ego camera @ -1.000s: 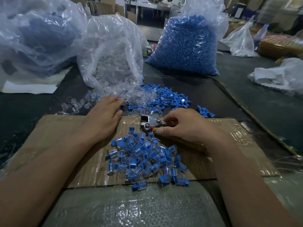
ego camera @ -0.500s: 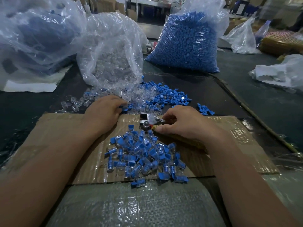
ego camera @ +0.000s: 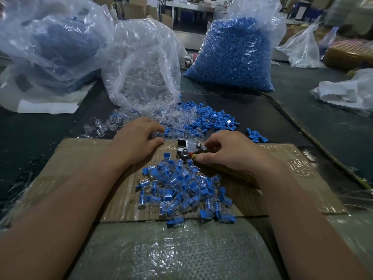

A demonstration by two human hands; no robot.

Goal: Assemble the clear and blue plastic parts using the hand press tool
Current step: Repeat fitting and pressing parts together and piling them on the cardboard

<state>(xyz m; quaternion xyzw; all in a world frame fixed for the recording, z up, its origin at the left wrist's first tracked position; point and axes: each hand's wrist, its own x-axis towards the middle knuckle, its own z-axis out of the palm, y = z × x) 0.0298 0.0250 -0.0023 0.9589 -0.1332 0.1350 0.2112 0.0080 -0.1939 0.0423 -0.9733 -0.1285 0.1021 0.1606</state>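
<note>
The right hand point(ego camera: 232, 152) grips the hand press tool point(ego camera: 186, 147) on the cardboard sheet point(ego camera: 80, 158) behind the assembled parts point(ego camera: 181, 188), while the left hand point(ego camera: 135, 140) curls over loose parts point(ego camera: 203, 120) at its far edge, hold unclear, with bags point(ego camera: 232, 53) crowding beyond.

The worktop point(ego camera: 302, 122) is dark and matte, running off to the right. Beyond its far edge stands a pale metal table point(ego camera: 191, 6), with brown cardboard boxes point(ego camera: 131, 9) to its left and blue crates point(ego camera: 314, 11) to its right. The back of the room is dim and blurred. Soft light gleams faintly on a crumpled white bag point(ego camera: 347, 91) at the right.
</note>
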